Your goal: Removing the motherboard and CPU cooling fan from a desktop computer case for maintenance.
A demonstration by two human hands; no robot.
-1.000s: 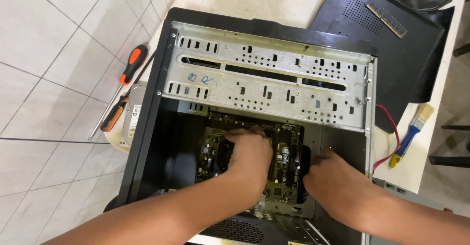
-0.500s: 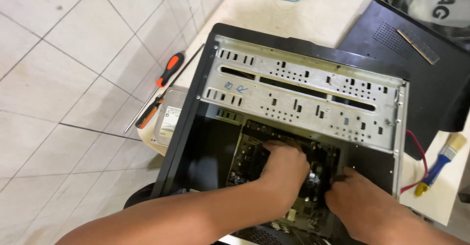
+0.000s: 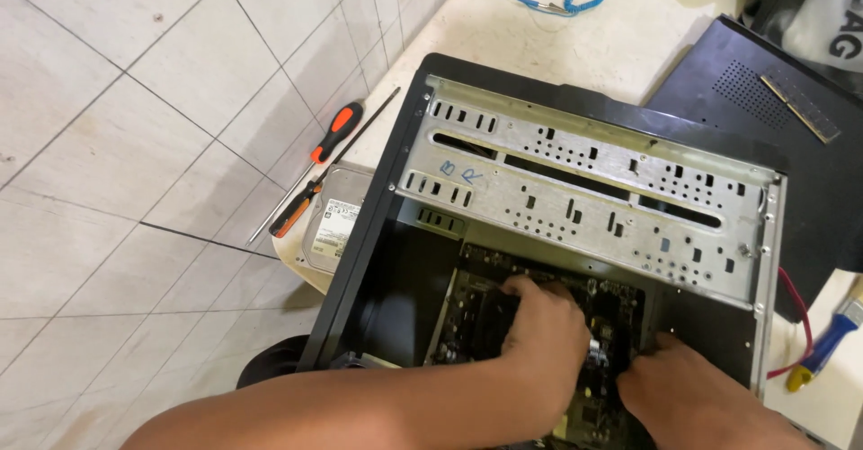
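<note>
Down inside the open computer case (image 3: pixel 575 234), both hands are on the green circuit board (image 3: pixel 503 324) that lies flat on the bottom of the case. The left hand (image 3: pixel 544 333) is curled, with its fingers bent down onto the middle of the board; it looks like it is pressing or gripping a part there, but the fingers hide what it is, so I cannot tell if it really has hold of anything. The right hand (image 3: pixel 688 396) sits just beside it, near the case's lower right corner, fingers tucked down toward the board's edge. Whether it is closed on something I cannot tell either.

The case lies on its side with the cover off, so the board faces up and the hands can get in from above. A grey metal bay (image 3: pixel 584 189) full of holes runs across the top half of the case, so the hands stay low, under it.

The tools lie out of the way but near. Two orange-handled screwdrivers (image 3: pixel 324 171) rest at the table's left edge, touching a flat silver hard drive (image 3: pixel 333 225) that pokes out from under the case's left side. A black side panel (image 3: pixel 782 144) lies by the case's top right corner, and a blue-handled brush (image 3: pixel 831 342) sits near the table's right edge
</note>
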